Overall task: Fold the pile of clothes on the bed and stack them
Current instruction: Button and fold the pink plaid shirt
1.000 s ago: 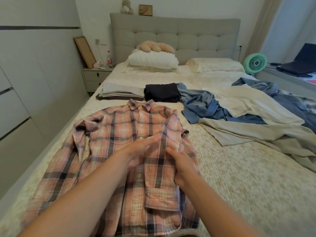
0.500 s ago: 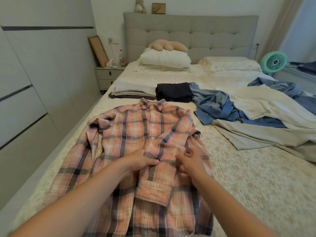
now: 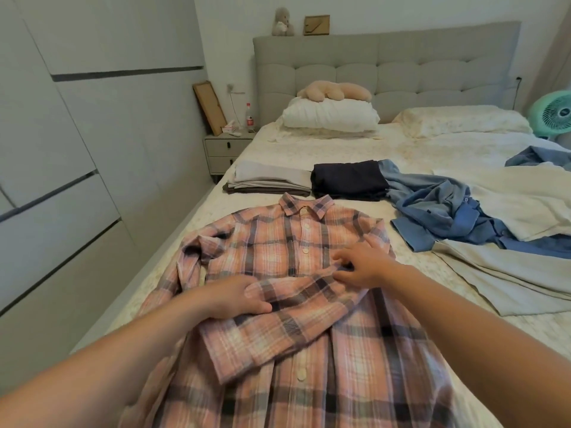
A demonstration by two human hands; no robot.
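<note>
Two folded stacks, a grey stack (image 3: 272, 180) and a dark stack (image 3: 349, 180), already sat on the bed (image 3: 340, 149). The plaid shirt (image 3: 278, 251) lay buttoned-up mid-fold: left hand (image 3: 234, 296) pressing the crossed sleeve (image 3: 290, 316) flat, right hand (image 3: 361, 264) pinching it. An unfolded pile (image 3: 482, 217) remained.

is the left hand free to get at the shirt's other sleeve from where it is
Probably yes. The left hand rests on the folded sleeve, and the other sleeve lies uncovered just beside it on the bed, nothing between them.
</note>
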